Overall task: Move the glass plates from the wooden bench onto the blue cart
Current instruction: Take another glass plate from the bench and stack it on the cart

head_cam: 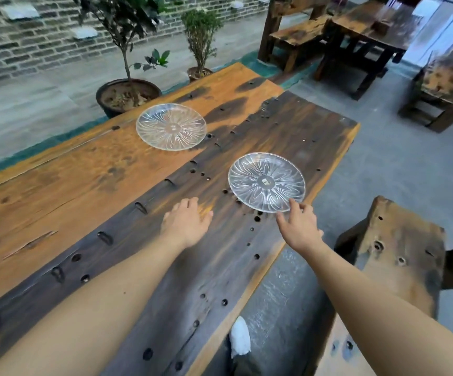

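Observation:
Two clear glass plates with a flower pattern lie on the wooden bench (84, 185). The near plate (266, 182) sits on the dark plank close to the bench's right edge. The far plate (171, 126) rests on the orange plank further back. My right hand (298, 226) is at the near plate's front rim, fingertips touching the edge, fingers spread, not closed around it. My left hand (186, 223) hovers flat over the dark plank to the left of that plate, holding nothing. No blue cart is in view.
A rough wooden seat block (399, 256) stands right of the bench across a narrow floor gap. Two potted plants (127, 96) (199, 71) stand behind the bench by a brick wall. A dark wooden table and chairs (355, 36) fill the far right.

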A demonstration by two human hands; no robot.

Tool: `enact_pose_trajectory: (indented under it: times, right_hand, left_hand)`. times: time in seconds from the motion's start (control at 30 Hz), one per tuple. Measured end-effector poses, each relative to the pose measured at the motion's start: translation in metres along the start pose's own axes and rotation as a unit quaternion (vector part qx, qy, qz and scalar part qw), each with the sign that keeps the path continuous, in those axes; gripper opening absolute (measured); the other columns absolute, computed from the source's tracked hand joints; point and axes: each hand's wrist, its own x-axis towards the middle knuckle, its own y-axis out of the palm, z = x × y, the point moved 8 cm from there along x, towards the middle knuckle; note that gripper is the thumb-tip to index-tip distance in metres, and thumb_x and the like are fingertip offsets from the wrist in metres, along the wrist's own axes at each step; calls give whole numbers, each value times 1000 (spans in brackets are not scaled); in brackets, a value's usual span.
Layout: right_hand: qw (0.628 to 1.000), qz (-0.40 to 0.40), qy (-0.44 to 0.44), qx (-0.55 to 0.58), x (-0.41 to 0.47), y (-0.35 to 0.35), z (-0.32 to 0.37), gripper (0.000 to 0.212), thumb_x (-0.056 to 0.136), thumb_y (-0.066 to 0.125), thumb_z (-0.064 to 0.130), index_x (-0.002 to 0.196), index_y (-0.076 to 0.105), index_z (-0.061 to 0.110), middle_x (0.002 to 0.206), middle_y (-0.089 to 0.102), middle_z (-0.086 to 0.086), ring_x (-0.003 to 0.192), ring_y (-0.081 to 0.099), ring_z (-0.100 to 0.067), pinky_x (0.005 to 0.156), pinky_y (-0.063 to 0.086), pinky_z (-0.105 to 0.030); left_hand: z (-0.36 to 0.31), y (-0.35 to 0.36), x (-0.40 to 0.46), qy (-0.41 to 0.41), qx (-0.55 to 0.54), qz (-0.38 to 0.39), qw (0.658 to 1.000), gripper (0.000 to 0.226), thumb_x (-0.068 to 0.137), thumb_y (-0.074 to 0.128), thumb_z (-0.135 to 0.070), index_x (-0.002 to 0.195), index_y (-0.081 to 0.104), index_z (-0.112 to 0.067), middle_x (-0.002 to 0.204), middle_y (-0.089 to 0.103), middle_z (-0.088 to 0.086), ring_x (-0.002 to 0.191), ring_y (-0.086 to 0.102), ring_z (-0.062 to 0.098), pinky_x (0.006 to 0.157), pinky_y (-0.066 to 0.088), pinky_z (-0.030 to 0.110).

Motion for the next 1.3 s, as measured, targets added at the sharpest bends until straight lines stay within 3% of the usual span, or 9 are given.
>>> enact_pose_trajectory:
  times: [0.27, 0.57, 0.77, 0.93, 1.17, 1.3]
  right_hand:
    - [998, 49, 22, 41, 131, 11, -52, 52, 92, 41, 42, 139, 34, 20, 143, 34, -15, 132, 35, -39, 102, 30, -61]
    - [996, 58, 45, 55, 219, 24, -84, 46, 91, 45, 34, 130, 42, 10, 138, 36, -18, 128, 35, -41, 104, 33, -56]
    - [996, 60, 39, 47, 256, 32, -98, 49, 91, 48, 26, 132, 39, 0, 134, 40, -29, 126, 37, -46, 106, 34, -54]
    - [998, 62, 7, 11, 276, 39, -101, 46, 92, 46, 19, 128, 41, -9, 129, 46, -30, 123, 39, -44, 102, 32, -47]
    - [997, 61, -5, 44, 289, 42, -103, 34, 88, 42, -4, 120, 43, -12, 127, 45, -31, 117, 45, -42, 96, 37, -39]
    - [998, 42, -29, 46, 287, 38, -99, 30, 91, 40, -3, 118, 46, -13, 122, 50, -31, 115, 45, -41, 93, 31, -32]
  left_hand:
    - [-50, 46, 86, -72, 3, 31, 997, 64, 94, 33, -57, 137, 42, -10, 142, 47, 14, 129, 47, 32, 105, 40, 46]
    - [-65, 95, 153, -155, -24, 62, 986, 61, 96, 37, -51, 137, 44, -7, 138, 51, 16, 127, 49, 35, 102, 41, 42]
    - [-70, 112, 183, -211, -83, 45, 973, 55, 96, 44, -40, 136, 43, -1, 129, 58, 20, 125, 49, 37, 98, 41, 40]
    - [-71, 120, 200, -239, -111, 41, 964, 45, 97, 48, -33, 126, 52, 1, 133, 57, 16, 126, 49, 33, 100, 40, 36]
    - [-70, 124, 205, -270, -124, 2, 955, 29, 93, 52, -12, 119, 49, 0, 120, 59, 21, 111, 55, 35, 78, 41, 34]
    - [-61, 120, 204, -271, -159, 5, 949, 28, 91, 53, -9, 117, 50, 1, 114, 63, 21, 105, 63, 36, 90, 54, 42]
